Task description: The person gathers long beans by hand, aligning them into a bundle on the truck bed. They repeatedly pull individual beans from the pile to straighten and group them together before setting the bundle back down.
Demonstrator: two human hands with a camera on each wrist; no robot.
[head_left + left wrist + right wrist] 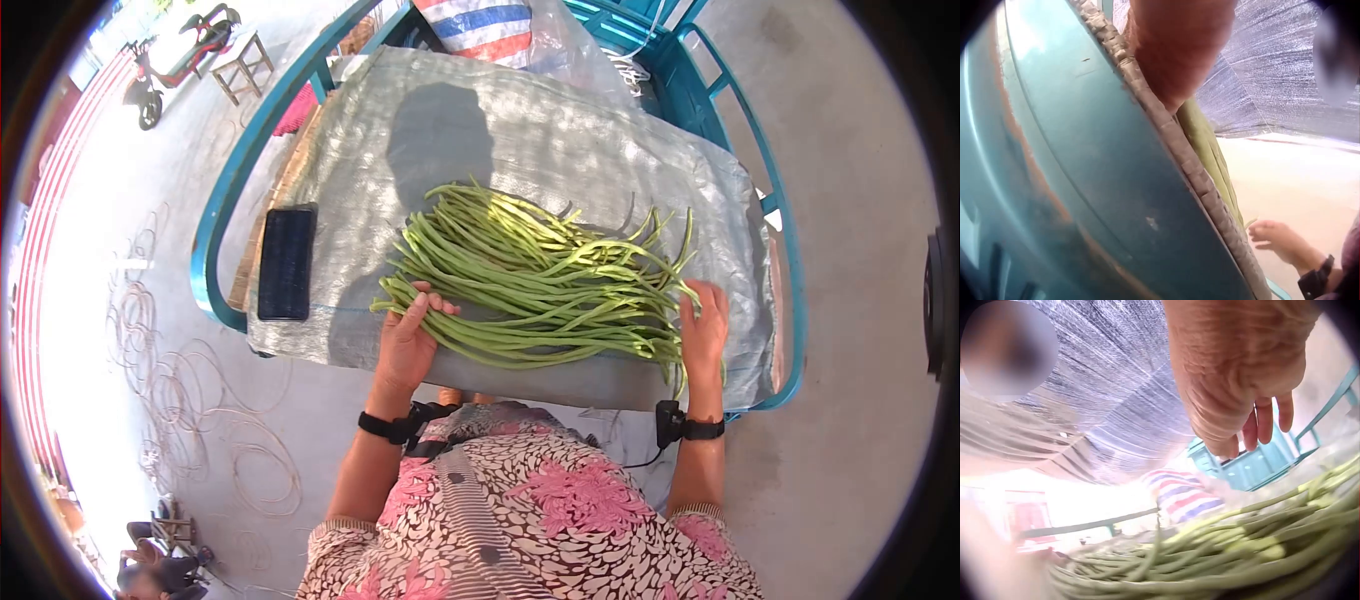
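A wide heap of long green beans (530,270) lies on a grey woven sheet (350,150). At the heap's left end my left hand (408,340) holds some bean ends, thumb on top and fingers curled. My right hand (705,325) is at the right end, close to the bean tips; in the right wrist view this hand (1244,381) hangs above the beans (1210,559) with fingers relaxed and apart, nothing visible between them. The left wrist view shows my left hand (1175,50) against the beans (1207,147) at the sheet's edge.
A dark phone (286,264) lies on the sheet's left side. Teal metal rails (215,220) surround the sheet on the left and right. A striped bag (480,28) stands at the far edge. Coiled cable (265,465) lies on the ground at left.
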